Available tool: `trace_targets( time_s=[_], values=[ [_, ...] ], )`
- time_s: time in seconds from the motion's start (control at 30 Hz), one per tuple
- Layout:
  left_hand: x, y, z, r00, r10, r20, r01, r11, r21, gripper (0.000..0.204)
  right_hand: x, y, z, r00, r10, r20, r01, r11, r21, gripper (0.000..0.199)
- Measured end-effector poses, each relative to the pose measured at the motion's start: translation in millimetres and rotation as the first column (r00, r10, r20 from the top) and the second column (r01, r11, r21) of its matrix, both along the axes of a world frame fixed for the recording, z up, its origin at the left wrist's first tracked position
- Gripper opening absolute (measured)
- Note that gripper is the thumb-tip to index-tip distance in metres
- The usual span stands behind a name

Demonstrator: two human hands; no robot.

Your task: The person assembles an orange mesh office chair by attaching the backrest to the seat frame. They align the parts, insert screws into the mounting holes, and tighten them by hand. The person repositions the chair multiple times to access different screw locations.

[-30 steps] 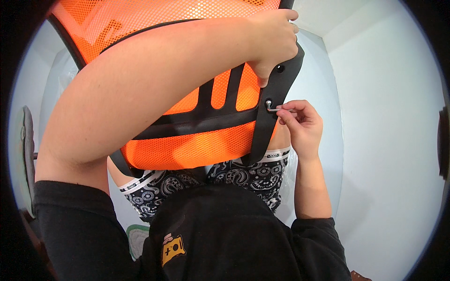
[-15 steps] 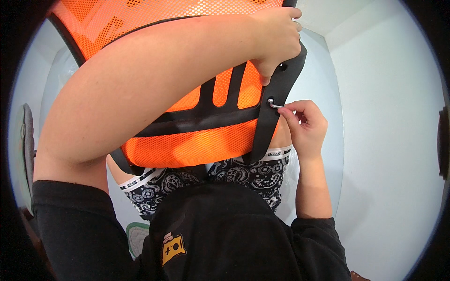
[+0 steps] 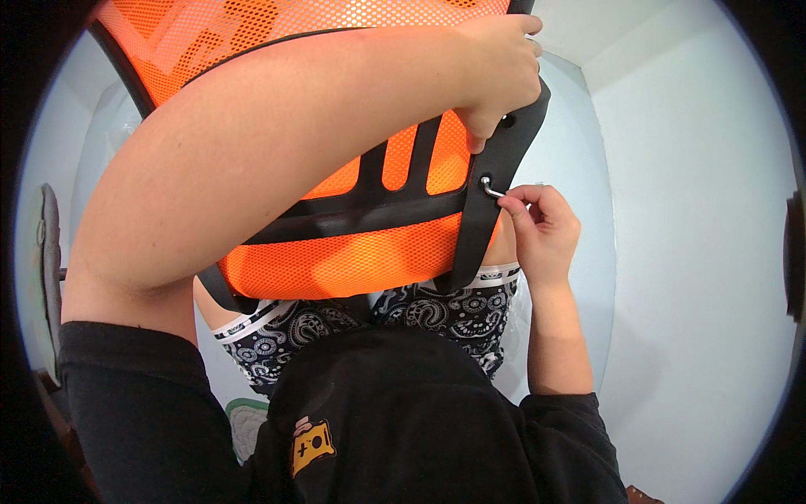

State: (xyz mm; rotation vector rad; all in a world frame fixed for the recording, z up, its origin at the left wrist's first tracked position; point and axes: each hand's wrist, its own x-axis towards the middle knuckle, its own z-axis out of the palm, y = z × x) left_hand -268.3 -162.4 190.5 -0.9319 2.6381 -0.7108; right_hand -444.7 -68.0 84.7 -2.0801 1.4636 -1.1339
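Note:
An orange mesh chair back (image 3: 353, 257) with a black plastic frame (image 3: 519, 134) rests over my lap. My left arm reaches across it, and my left hand (image 3: 495, 76) is wrapped round the frame's right side, thumb pressed on its face. Lower down, a silver hex key (image 3: 494, 192) sits with its bent end at a hole in the frame. My right hand (image 3: 544, 228) pinches the key's free end between thumb and fingertips. Another dark hole (image 3: 508, 121) shows just beside my left thumb. What lies inside the key's hole is hidden.
Patterned black-and-white shorts (image 3: 428, 311) cover my thighs under the chair back. A white wall (image 3: 697, 210) rises at the right. Grey padded fabric (image 3: 49, 277) stands at the far left, and a green-edged pad (image 3: 247, 424) lies low on the left.
My right hand has shifted slightly down and left, and the hex key's free end has swung a little downward. The left hand stays on the frame.

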Motion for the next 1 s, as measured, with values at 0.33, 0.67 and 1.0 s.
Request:
trace_targets(
  time_s=[0.33, 0.67, 1.0],
  values=[
    [-15, -4, 35, 0.973, 0.001, 0.230, -0.079, 0.941, 0.329, 0.059, 5, 4, -6, 0.997, -0.047, -0.054, 0.043, 0.996, -0.076, 0.015],
    [-25, -2, 51, 0.925, -0.003, 0.381, -0.119, 0.947, 0.297, 0.064, 3, 5, -8, 1.000, 0.002, 0.022, 0.000, 0.996, -0.092, 0.014],
    [-29, 3, 47, 0.905, -0.002, 0.425, -0.098, 0.972, 0.213, 0.069, 7, 15, -18, 0.995, -0.053, 0.090, 0.057, 0.997, -0.042, 0.013]
  ],
)
